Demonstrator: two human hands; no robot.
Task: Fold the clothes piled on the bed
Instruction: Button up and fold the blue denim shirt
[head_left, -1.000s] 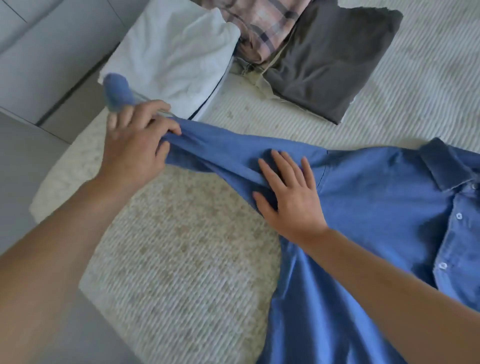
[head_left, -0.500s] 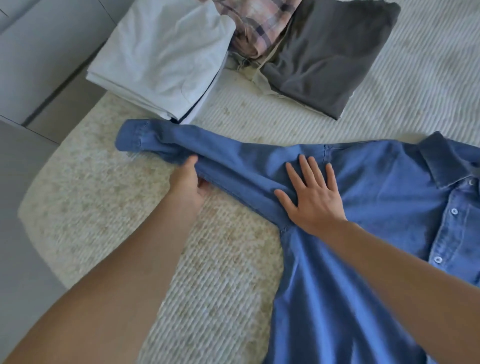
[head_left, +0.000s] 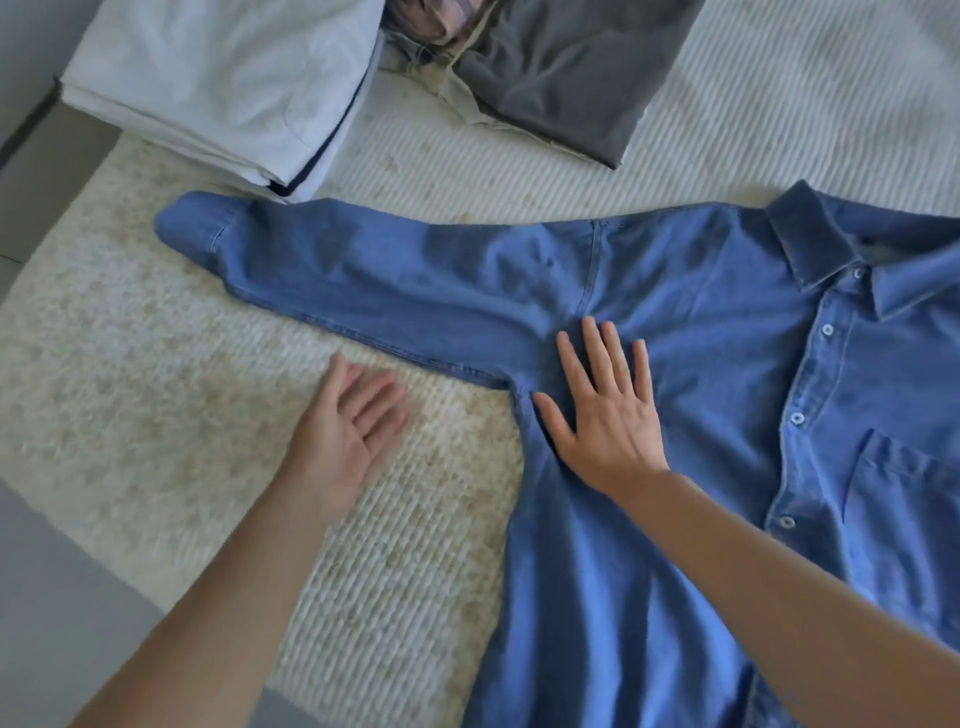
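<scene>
Blue shirt (head_left: 701, 364) was spread front-up on the bed (head_left: 156, 389), sleeve (head_left: 363, 280) outstretched. Right hand (head_left: 605, 415) was pressed flat at the armpit; left hand (head_left: 345, 436) was open, nothing held. Sleeve could bunch if dragged unevenly.

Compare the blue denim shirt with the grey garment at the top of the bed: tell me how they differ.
The blue denim shirt lies spread open and flat, one sleeve stretched out to the side; the grey garment is folded into a compact rectangle. The shirt shows a collar, buttons and a chest pocket; the grey garment shows none of these. The right hand rests flat on the shirt, while nothing touches the grey garment. Both lie on the bed.
</scene>
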